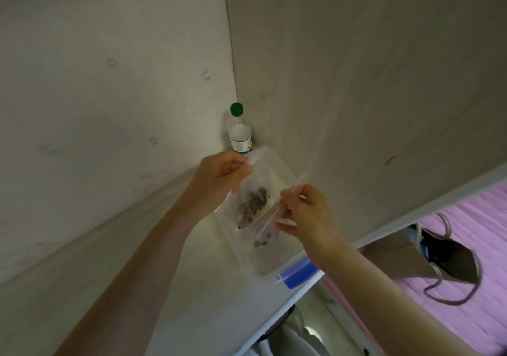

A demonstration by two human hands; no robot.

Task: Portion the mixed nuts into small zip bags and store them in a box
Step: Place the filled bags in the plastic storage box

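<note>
- The left hand pinches one end of the small zip bag's seal strip between thumb and curled fingers, close in front of the bottle.
- The right hand pinches the clear seal strip lower down, with thumb and forefinger pressed together on it and the other fingers curled beneath.
- The zip bag hangs between both hands over the box, with a dark clump of mixed nuts inside.
- More nuts show lower down, possibly in a second bag. The blur makes it hard to tell.
- The clear plastic box sits on the pale shelf at its front edge, with a blue clip on the near end.
- A green-capped water bottle stands upright in the wall corner.
- A tote bag lies on pink bedding below right.
</note>
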